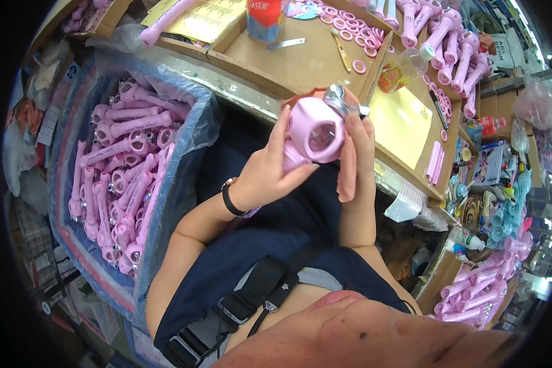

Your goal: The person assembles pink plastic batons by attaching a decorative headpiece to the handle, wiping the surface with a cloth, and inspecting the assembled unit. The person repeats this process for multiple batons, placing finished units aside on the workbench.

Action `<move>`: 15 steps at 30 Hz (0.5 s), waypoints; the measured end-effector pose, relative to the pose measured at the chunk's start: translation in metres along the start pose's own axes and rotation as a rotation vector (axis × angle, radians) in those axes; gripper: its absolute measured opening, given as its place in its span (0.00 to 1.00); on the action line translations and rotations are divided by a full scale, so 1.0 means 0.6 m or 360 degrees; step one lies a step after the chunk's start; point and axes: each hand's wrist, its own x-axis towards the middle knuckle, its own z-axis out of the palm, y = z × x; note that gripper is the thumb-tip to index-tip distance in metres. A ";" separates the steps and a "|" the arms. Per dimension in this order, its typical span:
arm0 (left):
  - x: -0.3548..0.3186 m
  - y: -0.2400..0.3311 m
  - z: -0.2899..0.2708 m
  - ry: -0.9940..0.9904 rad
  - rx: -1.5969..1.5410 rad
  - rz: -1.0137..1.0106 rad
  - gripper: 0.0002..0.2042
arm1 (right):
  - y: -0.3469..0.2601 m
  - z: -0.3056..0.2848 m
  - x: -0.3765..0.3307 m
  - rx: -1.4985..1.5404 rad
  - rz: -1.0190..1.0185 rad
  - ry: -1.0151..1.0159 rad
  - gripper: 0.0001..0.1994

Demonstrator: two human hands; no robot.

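Close in front of me is a pink toy wand, its round head turned up toward me and a clear, shiny window in its rim. My left hand closes around its left side, thumb along the bottom. My right hand grips the right side, with an orange-brown cloth hanging from the fingers and running behind the wand head. A shiny silver piece shows at the top of the head, by the right fingers; whether it is joined to the wand I cannot tell.
At my left stands a bin lined with blue plastic, full of pink wands. Across the bench lies a cardboard tray with pink rings, a yellow-handled tool and a bottle. More pink wand parts fill a box at right.
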 end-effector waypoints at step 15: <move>-0.019 -0.027 0.026 0.0004 0.0657 0.0118 0.46 | 0.088 0.002 -0.026 -0.1905 -0.0910 0.0527 0.44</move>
